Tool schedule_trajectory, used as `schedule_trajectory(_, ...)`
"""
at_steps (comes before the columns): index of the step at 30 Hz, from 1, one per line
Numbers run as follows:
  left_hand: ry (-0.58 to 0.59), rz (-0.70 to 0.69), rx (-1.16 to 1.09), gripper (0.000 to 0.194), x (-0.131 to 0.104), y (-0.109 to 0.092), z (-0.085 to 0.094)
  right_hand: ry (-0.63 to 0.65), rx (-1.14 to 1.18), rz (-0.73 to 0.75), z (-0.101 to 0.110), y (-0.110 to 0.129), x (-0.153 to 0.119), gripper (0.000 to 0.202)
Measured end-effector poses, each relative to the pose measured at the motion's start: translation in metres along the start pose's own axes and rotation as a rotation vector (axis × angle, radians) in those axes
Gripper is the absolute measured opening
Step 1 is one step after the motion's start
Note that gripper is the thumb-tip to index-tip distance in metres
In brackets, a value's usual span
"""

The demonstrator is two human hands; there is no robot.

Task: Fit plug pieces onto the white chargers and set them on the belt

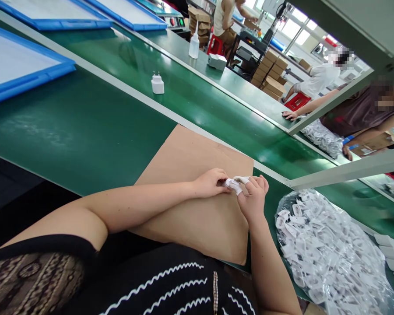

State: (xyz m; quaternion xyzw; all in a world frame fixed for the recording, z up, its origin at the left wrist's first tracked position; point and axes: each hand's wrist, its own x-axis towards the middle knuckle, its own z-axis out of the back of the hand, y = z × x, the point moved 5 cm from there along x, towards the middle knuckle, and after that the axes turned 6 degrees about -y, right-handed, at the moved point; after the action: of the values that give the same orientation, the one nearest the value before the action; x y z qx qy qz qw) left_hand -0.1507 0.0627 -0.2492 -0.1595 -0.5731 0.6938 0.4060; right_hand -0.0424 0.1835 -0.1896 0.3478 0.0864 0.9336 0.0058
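Observation:
Over a brown cardboard sheet (197, 223), my two hands meet at a small white plastic part (228, 182). My left hand (210, 183) is closed, its fingertips pinching the part from the left. From the right, my right hand (253, 194) has its thumb and forefinger, both in white finger covers, closed on the same piece. The fingers hide most of the part, so its exact shape cannot be made out. To the right of my right forearm lies a clear plastic bag (328, 249) full of small white plastic pieces.
A white plug charger (158, 84) stands on the green conveyor belt (124, 57). Blue-rimmed trays (52, 70) lie at the left. Beyond are a dropper bottle (194, 43) and a grey box (217, 61). A metal post (348, 173) crosses at right; a co-worker's hand (290, 115) rests opposite.

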Motion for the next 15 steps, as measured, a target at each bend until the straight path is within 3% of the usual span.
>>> schedule_trajectory(8, 0.006, 0.012, -0.002, 0.021, 0.0001, 0.0009, -0.0003, 0.028, -0.061, -0.003, 0.0007, 0.0018, 0.0015, 0.017)
schedule_trajectory(15, -0.002, 0.017, 0.001, 0.02, 0.0003, -0.0003, -0.0012, 0.09, -0.071, 0.008, 0.0014, 0.0059, 0.0059, 0.031)
